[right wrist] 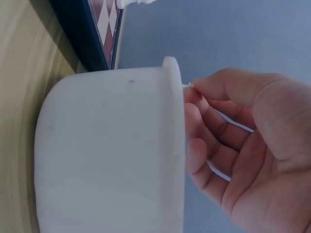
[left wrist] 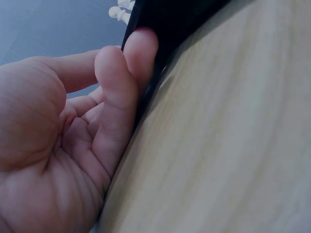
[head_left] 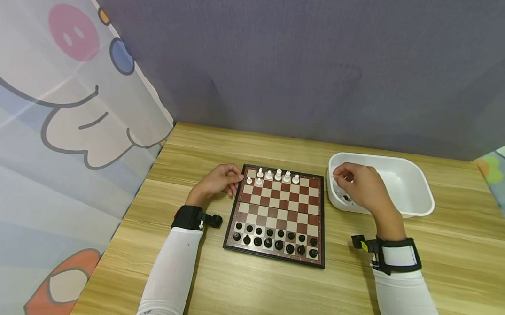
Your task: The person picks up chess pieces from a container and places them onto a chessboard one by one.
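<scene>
A chessboard (head_left: 281,203) with red-brown and cream squares lies on the table. Along its far side stand several white chess pieces (head_left: 278,175), and two full rows of black chess pieces (head_left: 268,243) line the near side. My left hand (head_left: 222,180) holds the board's left edge near the far corner, thumb at the rim and fingers bent against the side. Over the left end of a white plastic tub (head_left: 429,203), my right hand (head_left: 361,183) pinches a small white chess piece (right wrist: 187,86) between thumb and forefinger. Most of that piece is hidden by the fingertips and the rim.
More chess pieces (head_left: 347,198) lie at the left end of the tub, partly under my right hand. A grey partition (head_left: 281,69) rises behind the wooden table (head_left: 246,293). To the left hangs a printed cartoon curtain (head_left: 66,168).
</scene>
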### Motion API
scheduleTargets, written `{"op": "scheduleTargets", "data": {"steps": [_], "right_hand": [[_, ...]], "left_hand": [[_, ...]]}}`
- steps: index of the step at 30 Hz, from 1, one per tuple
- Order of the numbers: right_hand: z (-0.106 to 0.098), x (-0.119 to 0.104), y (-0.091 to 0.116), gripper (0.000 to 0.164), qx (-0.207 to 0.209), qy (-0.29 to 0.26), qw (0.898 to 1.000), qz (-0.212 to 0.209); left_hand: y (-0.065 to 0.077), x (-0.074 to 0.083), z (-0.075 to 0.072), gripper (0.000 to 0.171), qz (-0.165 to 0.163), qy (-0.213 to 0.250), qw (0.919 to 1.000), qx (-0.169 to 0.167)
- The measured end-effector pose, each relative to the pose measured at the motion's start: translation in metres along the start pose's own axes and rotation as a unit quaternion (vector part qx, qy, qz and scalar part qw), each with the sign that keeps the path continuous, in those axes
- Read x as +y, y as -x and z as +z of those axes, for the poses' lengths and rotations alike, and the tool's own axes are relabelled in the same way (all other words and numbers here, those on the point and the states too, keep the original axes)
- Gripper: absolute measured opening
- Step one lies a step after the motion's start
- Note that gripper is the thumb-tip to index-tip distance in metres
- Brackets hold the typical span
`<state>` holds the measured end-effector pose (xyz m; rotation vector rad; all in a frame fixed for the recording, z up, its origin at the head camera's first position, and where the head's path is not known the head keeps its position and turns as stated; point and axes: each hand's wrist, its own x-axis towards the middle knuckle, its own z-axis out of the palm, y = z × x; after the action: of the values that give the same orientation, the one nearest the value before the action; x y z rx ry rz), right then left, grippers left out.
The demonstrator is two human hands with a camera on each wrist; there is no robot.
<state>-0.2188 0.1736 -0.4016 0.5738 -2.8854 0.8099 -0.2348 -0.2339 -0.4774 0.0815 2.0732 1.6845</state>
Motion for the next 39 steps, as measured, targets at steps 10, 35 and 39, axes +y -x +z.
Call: {"op": "scheduleTargets", "data": {"steps": [10,35,39], "right_hand": [[0.004,-0.009,-0.001,0.007,-0.006,-0.010,1.000,-0.014],[0.029,-0.032,-0.007,0.010,-0.047,-0.015,0.998,-0.050],[0.030,-0.036,-0.009,0.011,-0.048,-0.022,0.997,-0.056]], "left_hand": [[-0.001,-0.001,0.000,0.017,0.002,-0.004,1.0000,0.002],[-0.002,-0.003,-0.002,0.017,0.000,-0.002,1.0000,0.001],[-0.002,-0.004,-0.002,0.016,0.001,-0.001,1.0000,0.000]]}}
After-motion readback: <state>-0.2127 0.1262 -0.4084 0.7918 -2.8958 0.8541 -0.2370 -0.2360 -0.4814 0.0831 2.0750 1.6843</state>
